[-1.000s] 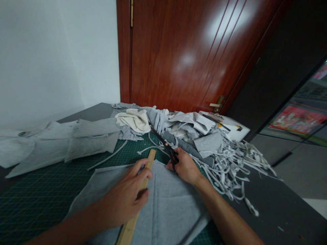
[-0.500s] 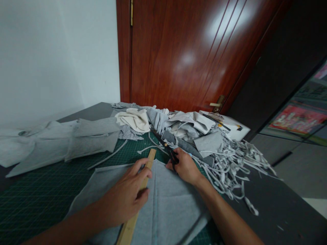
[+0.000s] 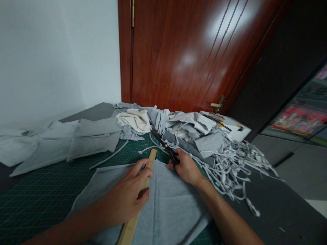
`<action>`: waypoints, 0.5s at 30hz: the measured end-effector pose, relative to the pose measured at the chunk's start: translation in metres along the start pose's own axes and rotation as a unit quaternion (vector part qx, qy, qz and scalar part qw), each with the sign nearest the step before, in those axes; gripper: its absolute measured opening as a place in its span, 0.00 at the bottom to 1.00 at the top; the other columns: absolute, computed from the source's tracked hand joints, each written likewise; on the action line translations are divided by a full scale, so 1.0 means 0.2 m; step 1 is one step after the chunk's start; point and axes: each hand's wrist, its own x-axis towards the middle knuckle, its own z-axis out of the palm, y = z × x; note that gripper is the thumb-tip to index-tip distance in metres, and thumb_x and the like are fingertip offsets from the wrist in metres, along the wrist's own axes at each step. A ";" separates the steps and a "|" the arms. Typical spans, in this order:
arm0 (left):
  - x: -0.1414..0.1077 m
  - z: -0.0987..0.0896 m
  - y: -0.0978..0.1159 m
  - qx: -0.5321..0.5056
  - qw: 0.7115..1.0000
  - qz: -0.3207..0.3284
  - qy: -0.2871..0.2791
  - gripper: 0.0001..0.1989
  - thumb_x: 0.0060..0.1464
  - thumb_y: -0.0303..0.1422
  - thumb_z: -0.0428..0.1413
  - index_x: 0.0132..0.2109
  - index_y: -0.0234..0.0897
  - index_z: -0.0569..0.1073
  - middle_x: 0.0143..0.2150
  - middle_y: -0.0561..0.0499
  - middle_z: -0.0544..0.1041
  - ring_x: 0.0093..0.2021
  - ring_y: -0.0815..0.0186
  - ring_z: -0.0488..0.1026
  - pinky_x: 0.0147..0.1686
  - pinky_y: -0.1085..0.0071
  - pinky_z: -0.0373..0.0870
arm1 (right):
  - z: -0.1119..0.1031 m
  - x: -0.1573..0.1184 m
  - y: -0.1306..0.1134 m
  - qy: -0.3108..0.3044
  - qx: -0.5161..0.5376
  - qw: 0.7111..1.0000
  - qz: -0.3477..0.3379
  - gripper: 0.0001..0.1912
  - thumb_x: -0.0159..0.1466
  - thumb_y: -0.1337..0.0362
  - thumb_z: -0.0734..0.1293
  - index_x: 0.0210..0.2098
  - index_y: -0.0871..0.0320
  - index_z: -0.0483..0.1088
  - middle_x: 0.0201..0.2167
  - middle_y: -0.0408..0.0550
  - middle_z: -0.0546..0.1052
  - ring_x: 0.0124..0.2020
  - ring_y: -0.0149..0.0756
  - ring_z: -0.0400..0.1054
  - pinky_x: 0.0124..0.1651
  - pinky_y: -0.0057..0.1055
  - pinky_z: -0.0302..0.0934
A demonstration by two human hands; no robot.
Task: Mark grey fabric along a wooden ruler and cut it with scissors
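Note:
A wooden strip [image 3: 134,221] lies lengthwise over a piece of grey fabric [image 3: 176,207], which rests on a green cutting mat [image 3: 33,200]. My left hand [image 3: 130,195] is closed over the strip, fingers bent across it and the thumb at its right side. Black scissors [image 3: 166,145] are in my right hand [image 3: 186,166], at the handles, with the blades pointing away to the upper left. That hand is low over the fabric's far edge, right of its peak; part of the handles is hidden by the fingers.
Folded grey fabric pieces [image 3: 94,139] stretch along the left. At the back sits a heap with a cream cloth [image 3: 135,119] and a dark grey roll [image 3: 187,146]. Tangled fabric strips [image 3: 235,177] lie right, near a white box [image 3: 235,127]. A wooden door [image 3: 176,54] stands behind.
The view has shifted very slightly. Both hands, the strip and the scissors stay in nearly the same places.

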 end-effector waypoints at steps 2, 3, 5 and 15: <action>0.00 0.00 0.00 0.001 1.000 0.002 -0.004 0.16 0.62 0.24 0.54 0.55 0.41 0.72 0.74 0.39 0.62 0.73 0.47 0.67 0.71 0.51 0.69 | 0.00 0.00 0.00 0.000 0.001 1.000 -0.001 0.18 0.58 0.72 0.76 0.41 0.54 0.68 0.34 0.45 0.81 0.36 0.44 0.78 0.40 0.34 0.68; 0.00 0.00 0.00 0.002 1.000 0.003 -0.004 0.16 0.62 0.24 0.54 0.55 0.41 0.72 0.74 0.39 0.62 0.73 0.47 0.67 0.71 0.51 0.69 | 0.00 0.00 0.00 0.000 0.002 1.000 -0.001 0.18 0.58 0.72 0.76 0.42 0.54 0.68 0.34 0.44 0.81 0.36 0.44 0.78 0.39 0.34 0.68; -0.01 0.00 -0.01 0.001 1.000 0.003 0.004 0.16 0.61 0.24 0.55 0.55 0.41 0.72 0.75 0.40 0.61 0.73 0.47 0.67 0.71 0.51 0.68 | 0.00 0.00 0.00 -0.001 0.004 1.000 -0.001 0.18 0.58 0.72 0.76 0.42 0.54 0.68 0.34 0.44 0.81 0.36 0.44 0.79 0.39 0.34 0.68; 0.00 0.00 0.00 0.002 1.000 -0.005 -0.007 0.16 0.62 0.25 0.55 0.55 0.42 0.72 0.74 0.40 0.61 0.74 0.47 0.66 0.72 0.51 0.68 | 0.00 0.00 0.00 0.000 0.009 1.000 -0.002 0.18 0.58 0.72 0.77 0.42 0.54 0.68 0.33 0.43 0.80 0.36 0.44 0.78 0.40 0.34 0.68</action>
